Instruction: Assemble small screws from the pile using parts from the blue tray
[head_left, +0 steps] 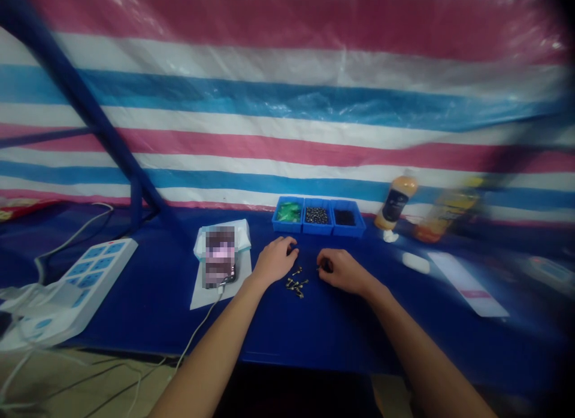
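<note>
My left hand (275, 262) rests on the blue mat (287, 328) with its fingertips pinched on a small dark part (293, 248). My right hand (341, 272) also pinches a small dark piece (321, 267) at its fingertips. Between the hands lies a small heap of metal-and-black fasteners (295, 285), perhaps screws. Beyond them stands a blue three-compartment parts tray (318, 217). It holds green items (288, 212), dark metal beads or nuts (317, 215) and fine black pieces (345, 217). Neither hand touches the tray.
To the left, a phone with a blurred screen (220, 256) lies on white paper, and a white multi-socket power strip (85, 283) has cables. Right of the tray stand an orange-capped bottle (396, 199), a blurred bottle (447, 211) and a white sheet (467, 284). A striped tarp forms the backdrop.
</note>
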{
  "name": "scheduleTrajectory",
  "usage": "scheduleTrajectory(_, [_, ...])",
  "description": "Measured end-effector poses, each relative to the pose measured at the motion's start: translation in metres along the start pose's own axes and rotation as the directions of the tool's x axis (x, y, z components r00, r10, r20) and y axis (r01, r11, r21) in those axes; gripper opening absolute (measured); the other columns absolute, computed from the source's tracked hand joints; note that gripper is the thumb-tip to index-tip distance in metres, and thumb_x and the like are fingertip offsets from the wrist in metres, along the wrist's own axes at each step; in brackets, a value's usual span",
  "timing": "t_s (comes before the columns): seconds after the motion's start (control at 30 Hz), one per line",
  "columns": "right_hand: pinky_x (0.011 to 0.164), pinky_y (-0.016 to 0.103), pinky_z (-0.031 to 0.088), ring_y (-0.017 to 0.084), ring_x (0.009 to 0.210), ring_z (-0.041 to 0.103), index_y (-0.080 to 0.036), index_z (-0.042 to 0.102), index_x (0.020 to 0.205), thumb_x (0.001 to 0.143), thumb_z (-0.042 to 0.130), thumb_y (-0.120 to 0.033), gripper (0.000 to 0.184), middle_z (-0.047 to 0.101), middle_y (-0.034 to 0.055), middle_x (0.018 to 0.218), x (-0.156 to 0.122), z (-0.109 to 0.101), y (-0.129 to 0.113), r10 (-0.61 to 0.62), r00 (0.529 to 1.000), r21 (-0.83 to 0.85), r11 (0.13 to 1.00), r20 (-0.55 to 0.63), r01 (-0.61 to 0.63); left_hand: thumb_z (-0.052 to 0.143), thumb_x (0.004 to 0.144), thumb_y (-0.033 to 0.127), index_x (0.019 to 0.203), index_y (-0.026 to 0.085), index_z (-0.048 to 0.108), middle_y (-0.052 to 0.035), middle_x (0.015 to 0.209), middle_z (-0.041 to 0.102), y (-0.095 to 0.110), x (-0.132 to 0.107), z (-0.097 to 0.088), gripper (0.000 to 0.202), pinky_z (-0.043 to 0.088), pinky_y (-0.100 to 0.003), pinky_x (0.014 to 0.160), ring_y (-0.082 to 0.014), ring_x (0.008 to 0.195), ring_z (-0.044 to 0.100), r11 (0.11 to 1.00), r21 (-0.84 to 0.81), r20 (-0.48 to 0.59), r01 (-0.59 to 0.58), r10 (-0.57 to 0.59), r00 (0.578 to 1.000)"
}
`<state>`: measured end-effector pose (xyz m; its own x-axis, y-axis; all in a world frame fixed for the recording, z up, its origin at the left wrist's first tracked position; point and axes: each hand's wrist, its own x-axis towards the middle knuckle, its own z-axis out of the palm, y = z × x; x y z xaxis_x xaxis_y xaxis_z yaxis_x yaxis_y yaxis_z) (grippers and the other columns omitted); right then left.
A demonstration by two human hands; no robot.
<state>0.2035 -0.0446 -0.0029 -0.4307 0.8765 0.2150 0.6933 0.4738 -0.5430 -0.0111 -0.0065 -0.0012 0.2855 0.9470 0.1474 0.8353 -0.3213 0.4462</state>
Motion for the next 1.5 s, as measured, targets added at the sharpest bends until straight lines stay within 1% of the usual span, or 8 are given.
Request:
scheduleTrajectory(0.23, [0.084,0.031,0.046,0.019,0.093,0.062,-0.021,0.064,0.109,0.089,0.046,-0.012,0.029,0.066,0.007,0.103,0.005,0.008,0.011,-0.018,0.989,-0.011,1.0,-0.149,0.017,0.051,0.09,0.036,0.111,0.027,0.063,-0.0029,0.099,0.066,-0.001,0.0,0.001,0.026,0.047,-0.031,0.077,-0.0207,0.09,0.063,1.0,0.009,-0.008,-0.013,0.013,1.0])
scheduleTrajectory(0.37, [0.087,0.033,0.047,0.019,0.095,0.064,-0.022,0.067,0.104,0.093,0.043,-0.017,0.026,0.068,0.0066,0.103,0.005,0.009,0.011,-0.006,0.984,-0.003,1.0,-0.176,0.006,0.051,0.09,0.036,0.111,0.028,0.063,-0.0024,0.098,0.067,-0.002,0.0,0.001,0.026,0.047,-0.032,0.076,-0.0212,0.09,0.063,1.0,0.003,-0.012,-0.019,0.019,1.0])
scheduleTrajectory(0.7, [0.07,0.029,0.053,0.018,0.076,0.07,-0.022,0.056,0.095,0.09,0.052,-0.041,0.02,0.072,0.0054,0.096,0.005,0.0,-0.007,0.213,0.956,0.488,0.868,-0.203,-0.09,0.051,0.09,0.037,0.111,0.027,0.063,-0.004,0.1,0.066,0.0,0.0,0.0,0.026,0.047,-0.032,0.076,-0.0218,0.091,0.063,1.0,0.017,-0.002,-0.016,0.016,1.0])
scheduleTrajectory(0.93, [0.049,0.024,0.04,0.013,0.049,0.054,-0.02,0.053,0.07,0.089,0.049,-0.052,0.037,0.06,-0.0003,0.056,0.007,-0.002,0.0,0.351,0.922,0.457,0.855,-0.165,-0.244,0.051,0.091,0.036,0.111,0.027,0.063,-0.004,0.1,0.066,0.0,-0.001,0.0,0.026,0.047,-0.032,0.078,-0.0216,0.092,0.063,1.0,0.012,-0.003,-0.01,0.01,1.0])
scheduleTrajectory(1.1, [0.044,0.024,0.037,0.01,0.043,0.046,-0.021,0.051,0.111,0.085,0.053,-0.057,0.045,0.061,-0.0032,0.068,0.013,-0.004,0.008,0.465,0.839,0.67,0.722,-0.283,-0.174,0.049,0.091,0.036,0.11,0.028,0.063,-0.0029,0.099,0.066,-0.001,0.0,0.001,0.025,0.047,-0.032,0.076,-0.0217,0.09,0.064,1.0,0.008,-0.004,-0.026,0.026,1.0])
scheduleTrajectory(1.2, [0.052,0.025,0.04,0.013,0.053,0.052,-0.021,0.054,0.113,0.085,0.057,-0.052,0.042,0.058,-0.0035,0.064,0.008,-0.005,0.006,0.347,0.903,0.486,0.853,-0.254,-0.191,0.049,0.091,0.035,0.111,0.028,0.063,-0.0035,0.1,0.066,0.0,0.0,0.0,0.026,0.047,-0.032,0.077,-0.0217,0.092,0.064,1.0,0.017,0.008,-0.014,0.014,1.0])
scheduleTrajectory(1.3, [0.064,0.027,0.043,0.015,0.068,0.058,-0.023,0.064,0.107,0.085,0.062,-0.042,0.03,0.064,0.0006,0.077,0.002,-0.003,-0.004,0.073,0.995,0.204,0.977,-0.068,-0.057,0.049,0.091,0.035,0.113,0.027,0.063,-0.0039,0.102,0.066,0.001,0.0,-0.001,0.026,0.047,-0.032,0.08,-0.0215,0.094,0.064,1.0,0.022,0.007,-0.006,0.006,1.0])
scheduleTrajectory(1.5, [0.086,0.033,0.042,0.019,0.096,0.06,-0.029,0.066,0.114,0.088,0.062,-0.033,0.027,0.065,0.0042,0.103,0.001,0.007,-0.015,-0.157,0.98,0.004,0.987,0.121,0.158,0.049,0.091,0.035,0.111,0.028,0.063,-0.0029,0.101,0.067,0.0,-0.001,0.001,0.025,0.048,-0.032,0.08,-0.0211,0.092,0.064,1.0,0.009,-0.009,-0.023,0.023,1.0])
